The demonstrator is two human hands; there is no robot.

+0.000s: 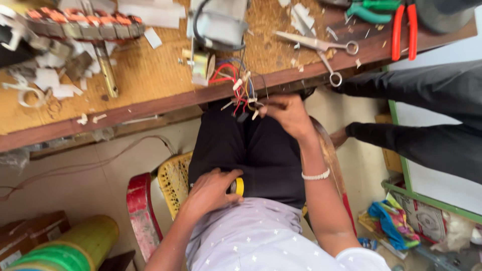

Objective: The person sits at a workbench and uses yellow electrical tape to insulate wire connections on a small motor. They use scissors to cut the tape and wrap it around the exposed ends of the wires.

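place: repair workshop | signs: wooden workbench [150, 85], scissors [321, 47], pliers [404, 27], loose coloured wires [236, 85], motor winding [80, 25]

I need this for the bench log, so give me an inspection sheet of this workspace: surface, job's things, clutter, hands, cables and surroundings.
Surface: wooden bench, dusty, strewn with white scraps.
Job's things: bundle of coloured wires hanging over the bench edge from a grey unit; yellow tape roll on the lap.
Clutter: scissors, red-handled pliers, green-handled tool, wound copper stator.
Hands: right hand pinches the wire ends; left hand rests on the tape roll.
Cables: thin cord trailing below the bench.
Surroundings: yellow woven stool, green-yellow drum, another person's dark-clad legs at right, coloured cloth on the floor.
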